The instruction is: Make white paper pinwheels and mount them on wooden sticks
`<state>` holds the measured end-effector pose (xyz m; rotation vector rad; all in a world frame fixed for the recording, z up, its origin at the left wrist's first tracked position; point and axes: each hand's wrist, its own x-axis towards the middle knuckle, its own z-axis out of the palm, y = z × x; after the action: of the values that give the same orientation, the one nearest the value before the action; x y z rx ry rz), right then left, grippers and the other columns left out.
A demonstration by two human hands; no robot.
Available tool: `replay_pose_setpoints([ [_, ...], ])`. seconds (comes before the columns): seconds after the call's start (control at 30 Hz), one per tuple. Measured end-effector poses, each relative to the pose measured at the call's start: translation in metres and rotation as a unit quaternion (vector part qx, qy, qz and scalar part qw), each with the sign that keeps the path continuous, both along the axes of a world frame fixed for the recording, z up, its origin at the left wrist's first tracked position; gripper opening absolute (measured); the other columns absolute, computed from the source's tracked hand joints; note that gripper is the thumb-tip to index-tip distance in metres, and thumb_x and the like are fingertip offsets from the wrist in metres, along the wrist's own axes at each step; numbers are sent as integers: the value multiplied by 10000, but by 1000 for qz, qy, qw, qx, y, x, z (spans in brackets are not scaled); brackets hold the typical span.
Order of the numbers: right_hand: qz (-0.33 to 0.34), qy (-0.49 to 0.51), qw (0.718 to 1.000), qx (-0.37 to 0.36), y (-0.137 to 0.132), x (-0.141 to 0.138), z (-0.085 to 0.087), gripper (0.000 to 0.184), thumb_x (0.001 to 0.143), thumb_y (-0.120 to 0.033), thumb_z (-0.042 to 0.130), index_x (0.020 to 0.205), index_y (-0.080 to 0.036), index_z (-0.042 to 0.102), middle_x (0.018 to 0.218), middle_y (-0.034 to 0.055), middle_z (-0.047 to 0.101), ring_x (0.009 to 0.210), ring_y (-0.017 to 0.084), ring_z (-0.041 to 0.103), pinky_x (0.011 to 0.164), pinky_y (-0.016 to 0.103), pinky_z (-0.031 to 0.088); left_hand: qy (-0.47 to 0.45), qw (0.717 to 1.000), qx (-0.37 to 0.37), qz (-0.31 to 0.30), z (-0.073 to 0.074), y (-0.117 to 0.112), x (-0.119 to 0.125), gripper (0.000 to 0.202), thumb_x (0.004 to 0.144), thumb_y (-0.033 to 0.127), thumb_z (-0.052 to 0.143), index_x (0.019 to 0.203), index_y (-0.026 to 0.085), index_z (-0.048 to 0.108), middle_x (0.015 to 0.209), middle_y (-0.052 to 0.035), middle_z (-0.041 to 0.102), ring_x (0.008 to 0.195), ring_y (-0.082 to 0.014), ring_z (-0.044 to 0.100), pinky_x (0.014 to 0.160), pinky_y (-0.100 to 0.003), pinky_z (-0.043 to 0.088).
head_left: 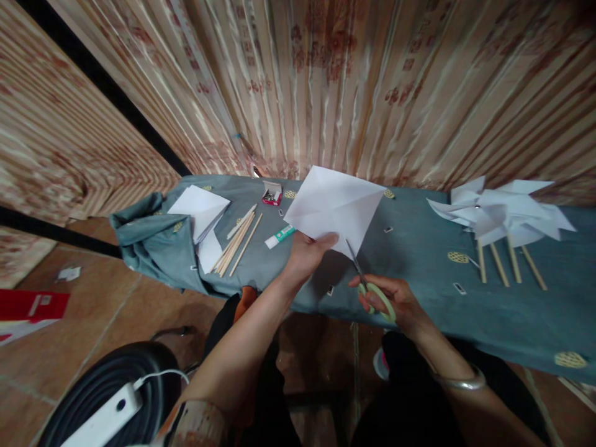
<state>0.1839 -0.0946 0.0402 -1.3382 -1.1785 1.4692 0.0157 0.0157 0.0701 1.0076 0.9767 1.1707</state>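
A white square of paper [333,202] with crease lines hangs above the table, one corner pointing toward me. My left hand [311,253] pinches its near edge, thumb on top and the other fingers mostly hidden underneath. In my right hand [395,299] is a pair of scissors [376,299] with pale green handles, fingers through the loops. Their blades meet the paper at its near corner. Just left of the paper lies a glue stick [280,236] with a green and white label.
Wooden sticks [237,247] and a pen [242,221] lie left of the glue stick. Behind them sits a small red box [272,194] of pins. White paper sheets [200,211] are stacked farther left. Several paper pinwheels [503,211] on sticks lie at right. A curtain [326,93] hangs behind the cloth-covered table [419,248].
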Motion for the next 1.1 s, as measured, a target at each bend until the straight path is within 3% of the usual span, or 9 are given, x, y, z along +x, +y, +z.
replay_pose_setpoints([
  [0.2,-22,15,1000,-17,-1,-3,3,522,643,-609,790,928,-173,757,557,-19,511,499,101,412,464,239,345,25,1000,-7,5,0,-1,-2,265,612,336,820,584,196,597,609,-11,621,597,-163,564,585,-284,450],
  [0.43,-27,13,999,-30,0,-6,5,494,626,-585,812,906,-181,760,542,-26,498,494,98,410,464,241,347,4,1000,-8,1,3,-1,-2,253,596,352,840,650,208,639,696,-39,676,709,-223,640,682,-340,492],
  [0.77,-30,3,999,-17,1,-6,4,553,637,-630,782,925,-158,755,550,-18,517,501,103,439,468,240,368,-35,999,-28,-10,6,-4,2,242,554,262,823,744,182,696,778,-35,728,751,-219,669,753,-344,514],
  [0.93,-41,6,999,-20,1,-7,4,569,618,-620,796,945,-156,761,543,-20,515,491,102,434,457,241,365,-46,999,-19,-16,8,-5,2,214,561,248,817,722,182,693,782,-25,726,723,-197,658,761,-337,513],
  [1.1,-41,4,999,-21,1,-8,5,558,616,-607,798,949,-161,762,535,-26,513,482,96,428,454,238,363,-21,999,-24,-21,6,-5,0,192,582,295,815,660,176,686,798,-61,738,805,-236,674,762,-346,520],
])
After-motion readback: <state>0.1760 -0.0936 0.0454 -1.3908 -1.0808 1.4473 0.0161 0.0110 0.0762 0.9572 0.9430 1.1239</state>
